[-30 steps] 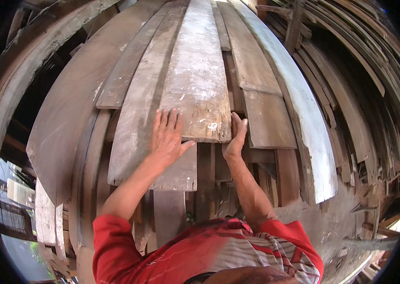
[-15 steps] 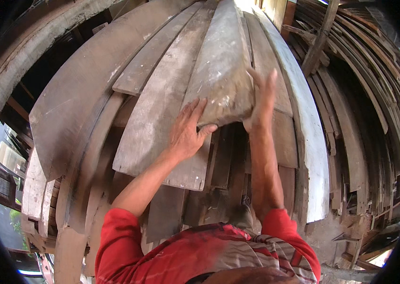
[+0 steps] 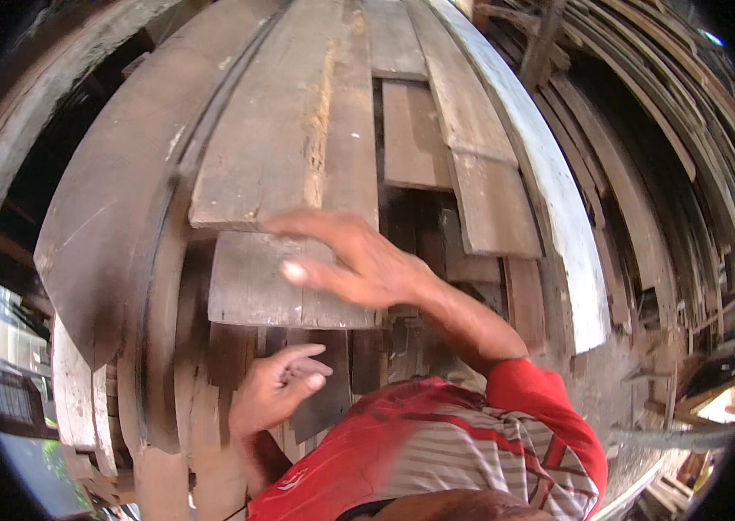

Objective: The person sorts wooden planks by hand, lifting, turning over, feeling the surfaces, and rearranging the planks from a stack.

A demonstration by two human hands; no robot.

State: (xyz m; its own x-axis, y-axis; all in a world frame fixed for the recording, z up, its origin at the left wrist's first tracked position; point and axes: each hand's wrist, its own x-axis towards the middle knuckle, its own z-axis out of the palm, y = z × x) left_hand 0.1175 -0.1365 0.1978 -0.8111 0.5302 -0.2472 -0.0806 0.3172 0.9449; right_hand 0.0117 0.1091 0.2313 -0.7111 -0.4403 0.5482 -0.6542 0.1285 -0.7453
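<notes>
A wide brown plank (image 3: pixel 259 130) with a pale, crumbled strip along it lies left of the middle of the stack. Its near end rests over a shorter-looking grey plank end (image 3: pixel 250 282). My right hand (image 3: pixel 367 265) reaches across to the left, fingers stretched at the upper plank's near edge and thumb apart, over the grey end. Whether the fingertips touch the wood, I cannot tell. Closer to my body, my left hand (image 3: pixel 276 386) hangs in front of the stack, thumb and fingers apart, holding nothing.
Right of the middle, shorter boards (image 3: pixel 415 135) leave a dark gap below them. A whitish board (image 3: pixel 550 165) runs along the right side. Beyond stand many thin planks (image 3: pixel 645 165). A large dark board (image 3: pixel 115 191) lies at the left, beside a concrete beam (image 3: pixel 33 122).
The grey plank both hands touched has left its middle place, baring shorter boards. A plank with a pale strip now lies further left. My right hand moved left; my left hand drew back toward my body.
</notes>
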